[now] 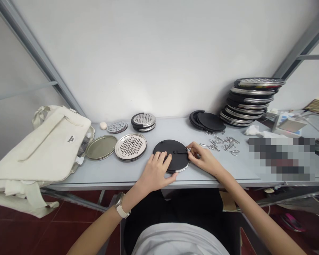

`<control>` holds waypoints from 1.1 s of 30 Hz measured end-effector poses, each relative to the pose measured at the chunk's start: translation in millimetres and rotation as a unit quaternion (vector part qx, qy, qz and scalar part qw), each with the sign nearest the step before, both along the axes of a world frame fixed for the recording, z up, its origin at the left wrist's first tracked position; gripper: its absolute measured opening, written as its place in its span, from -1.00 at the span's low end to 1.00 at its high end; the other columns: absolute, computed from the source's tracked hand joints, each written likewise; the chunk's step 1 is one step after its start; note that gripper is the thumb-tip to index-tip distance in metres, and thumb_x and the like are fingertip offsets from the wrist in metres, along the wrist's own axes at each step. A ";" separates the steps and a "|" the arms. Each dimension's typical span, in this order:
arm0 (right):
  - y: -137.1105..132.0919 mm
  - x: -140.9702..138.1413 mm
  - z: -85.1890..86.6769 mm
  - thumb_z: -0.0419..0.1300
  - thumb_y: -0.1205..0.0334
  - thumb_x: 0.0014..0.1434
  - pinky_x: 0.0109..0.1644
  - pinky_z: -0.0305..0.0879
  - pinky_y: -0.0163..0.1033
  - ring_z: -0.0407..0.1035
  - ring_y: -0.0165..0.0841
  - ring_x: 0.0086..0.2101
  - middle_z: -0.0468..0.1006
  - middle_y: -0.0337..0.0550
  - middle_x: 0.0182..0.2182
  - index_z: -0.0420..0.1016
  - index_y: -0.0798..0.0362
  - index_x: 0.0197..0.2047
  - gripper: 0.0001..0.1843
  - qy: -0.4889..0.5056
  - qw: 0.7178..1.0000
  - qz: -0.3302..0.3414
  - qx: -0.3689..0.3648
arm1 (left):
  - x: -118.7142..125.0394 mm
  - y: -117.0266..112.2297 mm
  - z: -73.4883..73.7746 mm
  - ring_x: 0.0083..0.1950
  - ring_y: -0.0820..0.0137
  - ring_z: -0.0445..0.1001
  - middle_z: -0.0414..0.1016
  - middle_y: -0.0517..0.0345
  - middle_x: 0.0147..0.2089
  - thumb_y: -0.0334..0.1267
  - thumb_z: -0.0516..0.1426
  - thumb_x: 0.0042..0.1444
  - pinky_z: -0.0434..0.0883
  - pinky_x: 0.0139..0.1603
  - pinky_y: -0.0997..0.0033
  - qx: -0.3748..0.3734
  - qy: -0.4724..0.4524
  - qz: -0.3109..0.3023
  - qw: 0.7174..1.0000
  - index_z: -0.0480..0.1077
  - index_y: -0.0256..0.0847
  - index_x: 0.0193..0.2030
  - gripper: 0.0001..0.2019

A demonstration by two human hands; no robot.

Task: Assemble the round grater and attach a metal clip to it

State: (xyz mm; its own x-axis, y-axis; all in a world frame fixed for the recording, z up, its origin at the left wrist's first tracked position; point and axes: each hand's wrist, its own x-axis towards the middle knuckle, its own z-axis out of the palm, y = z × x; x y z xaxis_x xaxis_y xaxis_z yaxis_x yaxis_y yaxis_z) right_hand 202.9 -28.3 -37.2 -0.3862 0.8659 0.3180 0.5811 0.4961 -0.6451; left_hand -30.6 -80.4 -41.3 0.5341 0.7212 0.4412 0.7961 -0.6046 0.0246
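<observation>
A black round disc with a shiny metal rim lies on the table in front of me, a short strap-like tab on its top. My left hand rests over its near left side, fingers on top and thumb at the near edge, holding it steady. At the right rim, my right hand pinches a small metal clip, partly hidden by the fingertips, beside the tab. Several loose metal clips are scattered right of that hand. Left of the disc lies a round grater plate with punched holes.
A plain round metal plate and a cream bag are at left. Behind stand small grater discs, a grey perforated disc and black round parts. A tall leaning stack of discs stands back right, near white tissue.
</observation>
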 end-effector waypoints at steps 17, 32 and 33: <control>0.7 0.9 -1.6 -0.08 0.16 0.36 -0.36 0.19 -0.28 0.28 -0.35 -0.51 0.40 -0.29 -0.52 0.25 -0.01 0.02 -0.77 0.002 1.000 0.022 -0.015 | 0.8 0.3 0.9 0.06 0.06 0.30 0.35 -0.18 0.09 -0.03 0.06 0.18 0.32 0.08 0.02 0.008 -0.008 0.002 1.000 0.27 -0.36 0.19 -0.47; 0.1 -0.2 0.2 -0.10 0.13 0.36 -0.36 0.20 -0.26 0.28 -0.33 -0.51 0.41 -0.26 -0.51 0.25 0.01 0.01 -0.75 -0.006 1.000 0.021 -0.013 | 0.8 0.2 1.4 0.08 0.06 0.30 0.36 -0.19 0.11 -0.02 0.07 0.17 0.33 0.07 0.00 0.007 -0.006 0.005 1.000 0.27 -0.34 0.19 -0.47; 0.2 -0.2 0.0 -0.10 0.12 0.36 -0.36 0.20 -0.26 0.28 -0.33 -0.51 0.41 -0.25 -0.51 0.25 0.01 0.01 -0.75 -0.005 1.000 0.022 -0.012 | 0.7 0.2 1.5 0.07 0.06 0.30 0.36 -0.19 0.11 -0.02 0.07 0.17 0.33 0.07 0.00 0.009 -0.007 0.005 1.000 0.27 -0.34 0.19 -0.47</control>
